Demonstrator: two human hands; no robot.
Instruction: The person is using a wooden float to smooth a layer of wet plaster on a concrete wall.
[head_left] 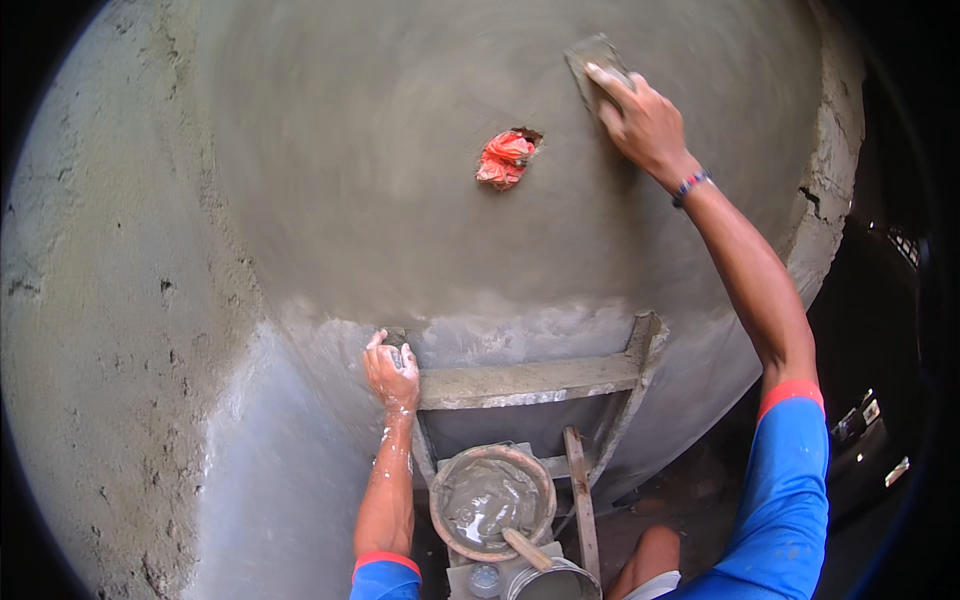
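Note:
My right hand (645, 120) presses a flat, grey rectangular smoothing pad (590, 60) against the wet plastered wall (400, 180), up and to the right of a crumpled red plastic wad (503, 160) stuffed in a hole. Whether the pad is sponge or a stiff float, I cannot tell. Lower on the left, my left hand (392, 372) is closed round the top of the left upright of a wooden ladder (530, 383). Some pale plaster is smeared on that hand and forearm.
Below the ladder's top rung stands a round bucket of wet grey mix (490, 500) with a wooden handle (527, 548) leaning out. Beside it are a second bucket (553, 582) and a small clear container (484, 578). A rough wall (110, 270) meets this one at the left.

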